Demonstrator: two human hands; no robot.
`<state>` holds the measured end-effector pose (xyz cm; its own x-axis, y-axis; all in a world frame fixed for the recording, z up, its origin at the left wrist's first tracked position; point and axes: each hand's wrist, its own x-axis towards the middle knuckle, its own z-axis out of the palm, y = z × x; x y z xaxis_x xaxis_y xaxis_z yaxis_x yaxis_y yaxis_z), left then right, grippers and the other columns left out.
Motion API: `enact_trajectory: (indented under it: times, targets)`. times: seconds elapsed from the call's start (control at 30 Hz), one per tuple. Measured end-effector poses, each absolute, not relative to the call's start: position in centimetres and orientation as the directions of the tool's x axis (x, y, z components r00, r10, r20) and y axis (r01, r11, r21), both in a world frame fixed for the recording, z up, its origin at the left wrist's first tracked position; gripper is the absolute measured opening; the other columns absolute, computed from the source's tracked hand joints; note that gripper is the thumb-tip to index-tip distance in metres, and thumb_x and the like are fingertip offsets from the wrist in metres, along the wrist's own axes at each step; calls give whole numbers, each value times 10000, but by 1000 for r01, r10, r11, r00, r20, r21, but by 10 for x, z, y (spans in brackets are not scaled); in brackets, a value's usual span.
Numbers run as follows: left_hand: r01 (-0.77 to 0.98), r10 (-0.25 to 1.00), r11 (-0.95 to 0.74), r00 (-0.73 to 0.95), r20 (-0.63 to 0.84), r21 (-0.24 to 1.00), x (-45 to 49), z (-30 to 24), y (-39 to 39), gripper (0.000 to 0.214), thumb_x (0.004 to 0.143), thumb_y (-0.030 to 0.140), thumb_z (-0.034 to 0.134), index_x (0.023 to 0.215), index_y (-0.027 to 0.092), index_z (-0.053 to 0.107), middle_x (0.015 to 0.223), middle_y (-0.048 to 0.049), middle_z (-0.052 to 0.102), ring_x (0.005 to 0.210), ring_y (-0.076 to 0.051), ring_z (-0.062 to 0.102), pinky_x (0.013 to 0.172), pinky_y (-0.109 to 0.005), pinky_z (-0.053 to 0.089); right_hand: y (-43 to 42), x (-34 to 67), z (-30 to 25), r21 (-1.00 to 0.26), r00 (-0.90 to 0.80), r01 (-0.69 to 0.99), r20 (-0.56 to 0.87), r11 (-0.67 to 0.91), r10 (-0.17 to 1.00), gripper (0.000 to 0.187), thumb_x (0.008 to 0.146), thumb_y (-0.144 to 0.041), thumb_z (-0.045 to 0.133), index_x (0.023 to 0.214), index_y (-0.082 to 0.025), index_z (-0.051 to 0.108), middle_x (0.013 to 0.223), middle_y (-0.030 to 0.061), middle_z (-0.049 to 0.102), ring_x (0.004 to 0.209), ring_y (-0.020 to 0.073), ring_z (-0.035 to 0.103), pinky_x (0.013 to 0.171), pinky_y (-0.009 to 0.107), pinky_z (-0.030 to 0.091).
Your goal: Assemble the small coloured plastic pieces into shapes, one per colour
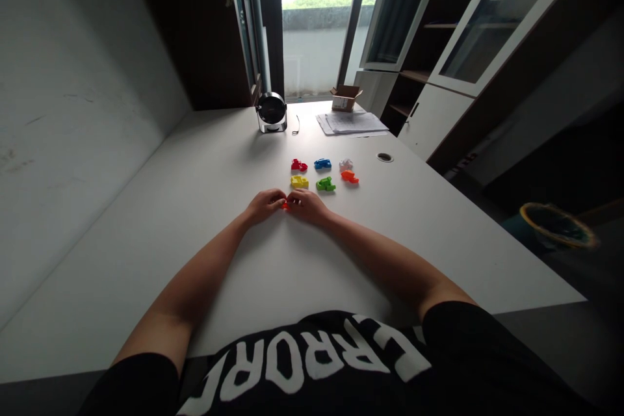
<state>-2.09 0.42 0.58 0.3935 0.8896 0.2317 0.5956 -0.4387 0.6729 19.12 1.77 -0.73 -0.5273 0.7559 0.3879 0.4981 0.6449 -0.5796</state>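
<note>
My left hand (268,203) and my right hand (307,204) meet over the white table, fingers closed on a small orange-red plastic piece (285,206). Most of that piece is hidden by the fingers, so its shape cannot be made out. Just beyond the hands lie small plastic toys that look like little vehicles, in two rows. A red one (299,166), a blue one (322,164) and a white one (346,164) form the far row. Nearer are a yellow one (299,182), a green one (325,184) and an orange one (350,177). The yellow toy is closest to my fingers.
A round black fan-like device (272,109) stands on the table (234,149) at the back, beside a short dark cord (296,125). Papers (353,123) and an open cardboard box (345,99) are back right. A cable hole (385,157) pierces the tabletop. A yellow-rimmed bin (558,224) stands right.
</note>
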Motion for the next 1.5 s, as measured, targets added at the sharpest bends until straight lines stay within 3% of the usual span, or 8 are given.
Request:
enact_trajectory:
  times: [1.5]
  targets:
    - [590, 883, -449, 406, 235, 671, -22, 5, 6, 215, 897, 325, 580, 996, 201, 725, 934, -29, 738, 807, -169, 635, 722, -259, 487, 19, 192, -7, -588, -542, 477, 388, 653, 745, 54, 887, -217, 672, 869, -183, 710, 848, 27, 646, 729, 125, 521, 649, 232, 363]
